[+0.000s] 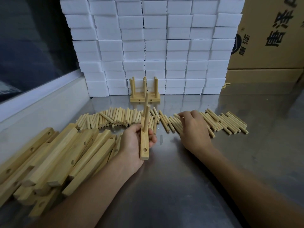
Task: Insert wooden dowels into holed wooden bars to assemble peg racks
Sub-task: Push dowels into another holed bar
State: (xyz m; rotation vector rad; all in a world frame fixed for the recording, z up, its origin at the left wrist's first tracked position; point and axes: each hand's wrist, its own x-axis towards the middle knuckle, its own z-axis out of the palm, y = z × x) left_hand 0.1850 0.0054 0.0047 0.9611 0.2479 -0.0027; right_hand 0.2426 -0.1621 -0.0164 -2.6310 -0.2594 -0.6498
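The left hand (134,142) held a bar (144,145) tight with two dowels in and one hole empty, while the right hand (193,127) curled its fingers over loose dowels (230,122) on the worktop (164,178), finished racks (144,94) behind.

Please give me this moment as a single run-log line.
left hand: grips bar, two dowels seated, near hole empty | right hand: on loose dowels | finished racks: behind

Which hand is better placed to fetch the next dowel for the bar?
Right. The right hand already rests on the loose dowels, fingertips touching one, while the left hand grips the bar with its empty hole.
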